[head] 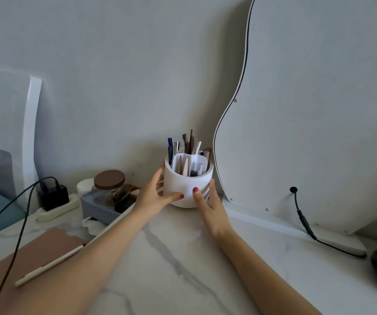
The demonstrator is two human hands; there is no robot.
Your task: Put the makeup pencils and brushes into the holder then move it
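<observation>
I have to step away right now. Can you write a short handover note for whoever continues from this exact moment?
Left hand: wrapped on the left side of the round white ribbed holder.
Right hand: wrapped on its right side.
Holder: upright at the back of the white marble-patterned tabletop, beside the wavy white panel.
Done: makeup pencils and brushes stand in its compartments.
Left: finish moving the holder, then let go.

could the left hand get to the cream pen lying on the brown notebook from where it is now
Probably yes, once it lets go: the left hand is wrapped on the holder. The pen lies uncovered on the notebook, with only a black cable nearby.
</observation>
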